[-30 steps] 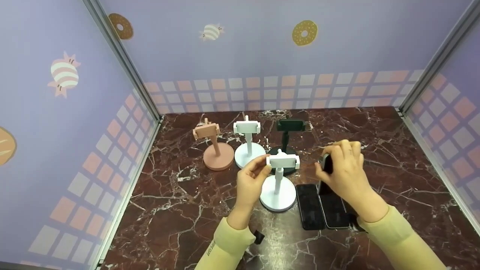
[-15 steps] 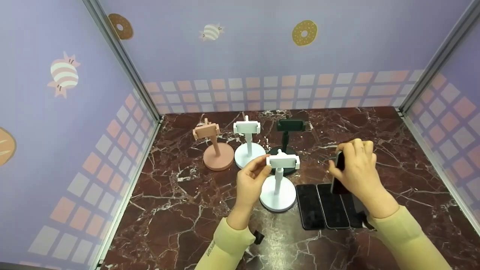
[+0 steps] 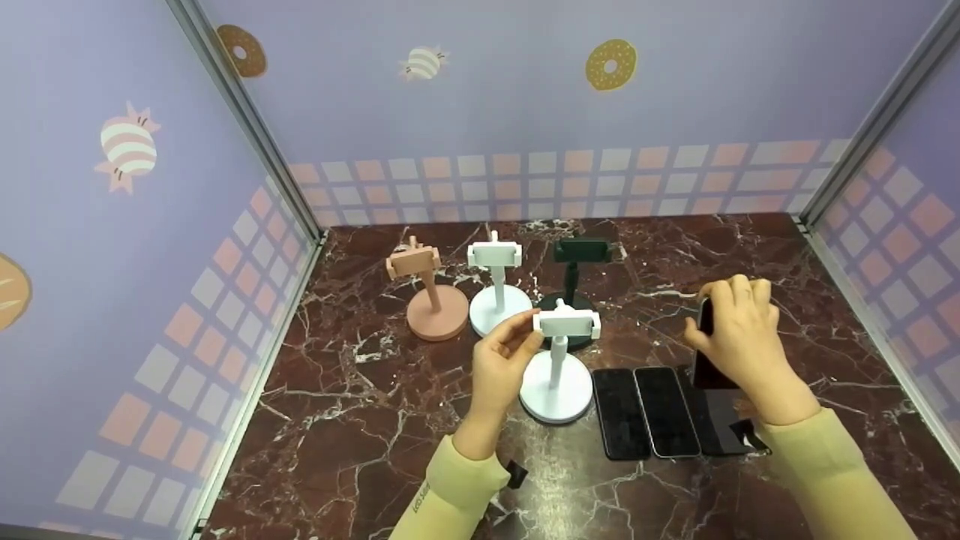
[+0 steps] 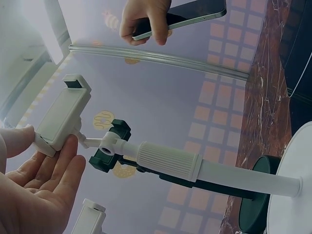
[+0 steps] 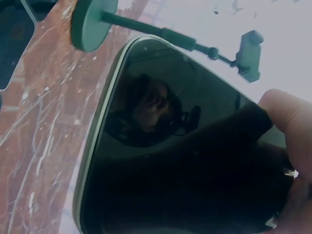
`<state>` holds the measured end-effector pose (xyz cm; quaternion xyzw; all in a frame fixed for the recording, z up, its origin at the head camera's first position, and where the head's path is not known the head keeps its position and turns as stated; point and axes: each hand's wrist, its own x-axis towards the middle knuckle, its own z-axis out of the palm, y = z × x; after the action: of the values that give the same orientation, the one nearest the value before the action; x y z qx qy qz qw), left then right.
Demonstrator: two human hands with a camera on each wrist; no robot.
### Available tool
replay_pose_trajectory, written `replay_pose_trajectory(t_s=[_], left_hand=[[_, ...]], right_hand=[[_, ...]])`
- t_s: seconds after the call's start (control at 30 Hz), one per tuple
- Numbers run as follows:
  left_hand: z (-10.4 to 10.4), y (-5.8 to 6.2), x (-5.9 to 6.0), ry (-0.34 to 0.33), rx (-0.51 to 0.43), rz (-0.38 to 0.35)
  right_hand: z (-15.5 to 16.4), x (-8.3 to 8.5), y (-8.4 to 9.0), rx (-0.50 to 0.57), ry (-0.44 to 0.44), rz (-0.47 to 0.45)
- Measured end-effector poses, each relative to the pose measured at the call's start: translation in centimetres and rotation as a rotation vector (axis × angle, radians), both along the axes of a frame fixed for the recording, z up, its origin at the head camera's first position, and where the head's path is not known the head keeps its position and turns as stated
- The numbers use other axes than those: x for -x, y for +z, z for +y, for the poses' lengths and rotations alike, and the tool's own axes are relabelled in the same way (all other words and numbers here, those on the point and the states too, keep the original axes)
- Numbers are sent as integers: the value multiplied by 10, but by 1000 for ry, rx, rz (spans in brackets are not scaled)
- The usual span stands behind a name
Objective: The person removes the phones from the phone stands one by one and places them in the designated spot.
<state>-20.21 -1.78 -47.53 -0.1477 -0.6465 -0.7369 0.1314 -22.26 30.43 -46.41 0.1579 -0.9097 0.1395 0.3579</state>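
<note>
Phone (image 3: pixel 705 352) upright in right hand (image 3: pixel 742 337)

A pink stand (image 3: pixel 427 292), a white stand (image 3: pixel 496 289) and a black stand (image 3: pixel 576 281) are standing in a row on the marble worktop (image 3: pixel 360 420). Two dark phones (image 3: pixel 645 411) are lying flat nearer than the black stand.

The white phone stand (image 3: pixel 557 360) stands upright on its round base on the dark marble table (image 3: pixel 375 420). The left hand (image 3: pixel 501 360) pinches its flat clamp at the top. The black phone (image 3: pixel 711 352) is tilted up, off the table, gripped by the right hand (image 3: pixel 742 337).
</note>
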Motion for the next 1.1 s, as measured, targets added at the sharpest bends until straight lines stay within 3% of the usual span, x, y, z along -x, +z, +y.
replay_pose_trajectory(t_s=[0.43,0.67,0.9,1.1], left_hand=[[-3,0,-1,-18,4,7],[-6,-6,1,-20,10,17],[-7,-21,12,3,40,-4],[-8,-41,23,-53,92,-92]], right_hand=[[20,4,-8,7,-65,-151],[32,6,-14,21,-90,-231],[44,9,-17,21,-126,-314],[54,11,-24,22,-147,-375]])
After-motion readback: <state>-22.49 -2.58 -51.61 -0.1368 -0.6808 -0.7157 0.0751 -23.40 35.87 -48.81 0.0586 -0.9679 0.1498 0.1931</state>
